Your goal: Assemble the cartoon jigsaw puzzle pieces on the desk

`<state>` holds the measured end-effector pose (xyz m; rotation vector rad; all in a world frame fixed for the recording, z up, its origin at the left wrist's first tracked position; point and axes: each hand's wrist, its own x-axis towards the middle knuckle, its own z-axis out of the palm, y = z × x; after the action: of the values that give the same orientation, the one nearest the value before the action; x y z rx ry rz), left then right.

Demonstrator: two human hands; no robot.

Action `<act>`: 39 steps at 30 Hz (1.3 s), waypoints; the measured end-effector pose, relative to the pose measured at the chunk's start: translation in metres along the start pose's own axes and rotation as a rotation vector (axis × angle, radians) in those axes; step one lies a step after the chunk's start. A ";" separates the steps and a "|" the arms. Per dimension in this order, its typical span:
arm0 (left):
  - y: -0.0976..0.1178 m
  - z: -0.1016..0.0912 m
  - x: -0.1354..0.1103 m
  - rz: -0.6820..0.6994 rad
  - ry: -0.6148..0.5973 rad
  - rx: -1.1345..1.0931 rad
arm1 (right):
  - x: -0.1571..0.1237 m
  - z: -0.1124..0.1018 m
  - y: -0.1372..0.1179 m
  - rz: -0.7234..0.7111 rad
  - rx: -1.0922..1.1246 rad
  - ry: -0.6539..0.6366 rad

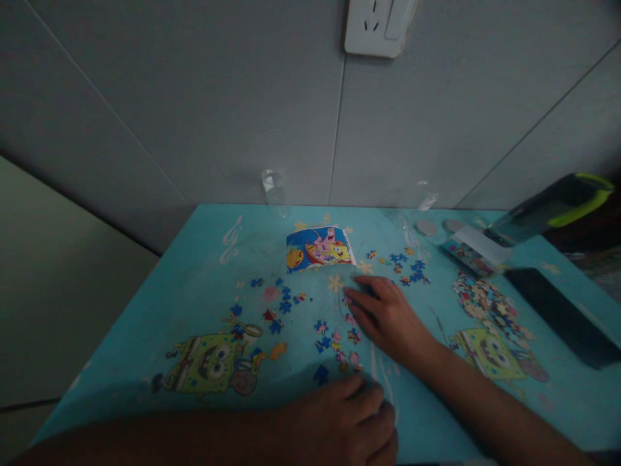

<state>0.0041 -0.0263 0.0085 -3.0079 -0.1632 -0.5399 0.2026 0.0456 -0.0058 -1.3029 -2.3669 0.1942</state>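
My right hand [385, 317] reaches over the middle of the table, its fingers stretched out and apart. Its fingertips are beside a small jigsaw piece [347, 300]; whether they touch it I cannot tell. Near the front edge rests my left hand [344, 421], fingers curled down, with whatever is under them hidden. A dark blue jigsaw piece [321, 374] lies just beyond it. Loose jigsaw pieces [336, 337] are spread between the hands, and a further group [285, 301] lies to the left. Behind them is a cartoon picture sheet [320, 248] with slightly curled edges.
Blue joined pieces [416, 272] lie right of the sheet. Farther right are a pile of pieces [485, 304], a dark flat case [563, 317], a small printed box [473, 252], round lids [427, 227] and a tilted bottle [548, 207]. Clear containers [274, 191] stand by the wall.
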 end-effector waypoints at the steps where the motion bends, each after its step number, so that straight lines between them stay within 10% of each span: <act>1: 0.000 0.000 0.000 0.000 0.001 0.002 | 0.001 0.001 0.000 0.003 -0.001 0.000; 39: 0.000 0.002 -0.001 -0.001 0.011 -0.011 | 0.006 -0.018 0.014 0.128 0.209 -0.001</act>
<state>0.0035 -0.0258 0.0067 -3.0154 -0.1618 -0.5596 0.2183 0.0570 0.0081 -1.3513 -2.1969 0.4679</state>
